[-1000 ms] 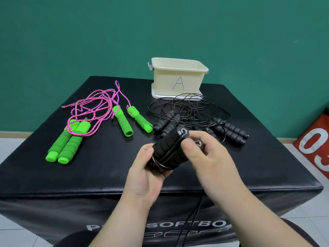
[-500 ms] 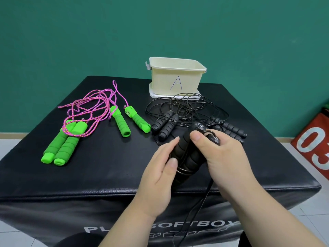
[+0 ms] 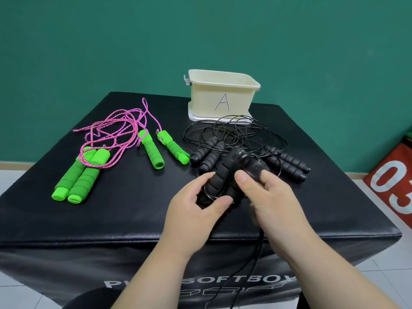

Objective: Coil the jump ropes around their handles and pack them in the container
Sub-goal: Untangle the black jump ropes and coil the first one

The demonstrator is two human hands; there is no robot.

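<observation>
On the left of the black padded box (image 3: pixel 111 219), two green-handled ropes (image 3: pixel 78 175) are laid with their pink cord (image 3: pixel 116 128) loosely tangled. Near the middle, a black handle pair (image 3: pixel 220 177) is gripped low by the left hand (image 3: pixel 196 204), whose fingers are curled round it and a few cord turns. The upper end is pinched by the right hand (image 3: pixel 272 197), and slack cord (image 3: pixel 256 253) is left hanging over the near edge. Behind, more black ropes (image 3: pixel 287 162) are spread loose — partly hidden by the hands — before the cream container (image 3: pixel 223 94) marked A. A red numbered board (image 3: pixel 392 181) is seen far right.
</observation>
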